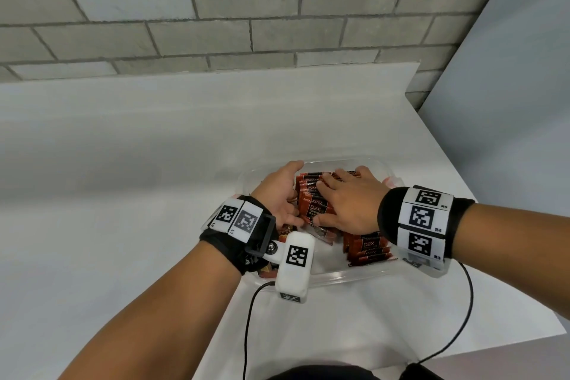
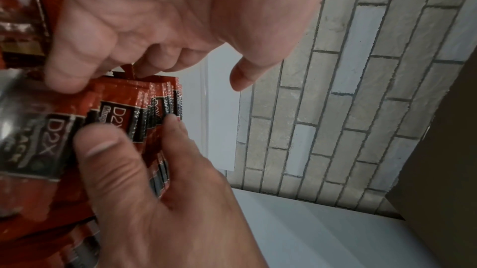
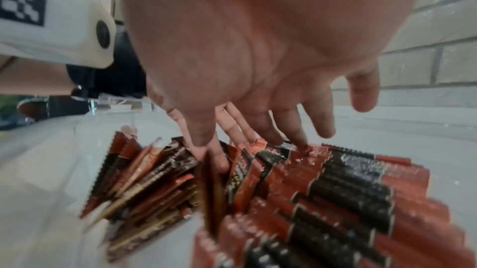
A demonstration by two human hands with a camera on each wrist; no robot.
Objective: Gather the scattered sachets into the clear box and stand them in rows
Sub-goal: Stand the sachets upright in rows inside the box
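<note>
Clear box (image 1: 339,276) sitting lower centre of head view, near rim half hidden behind left wrist camera (image 1: 294,265). Sachets (image 1: 314,205) inside, mostly covered by hands (print blurring in right wrist view). Left hand (image 1: 279,194) gripping row from frame-left, thumb and fingers curling round it. Right hand (image 1: 348,203) lying flat on top, fingers extended, grasping nothing.

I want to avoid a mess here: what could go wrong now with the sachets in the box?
1. The row under the right hand leans; lifting that hand may let these sachets topple.
2. The loose bundle beside them lies fanned and may mix into the row.
3. The left hand presses near the clear box wall; the light box could slide.
</note>
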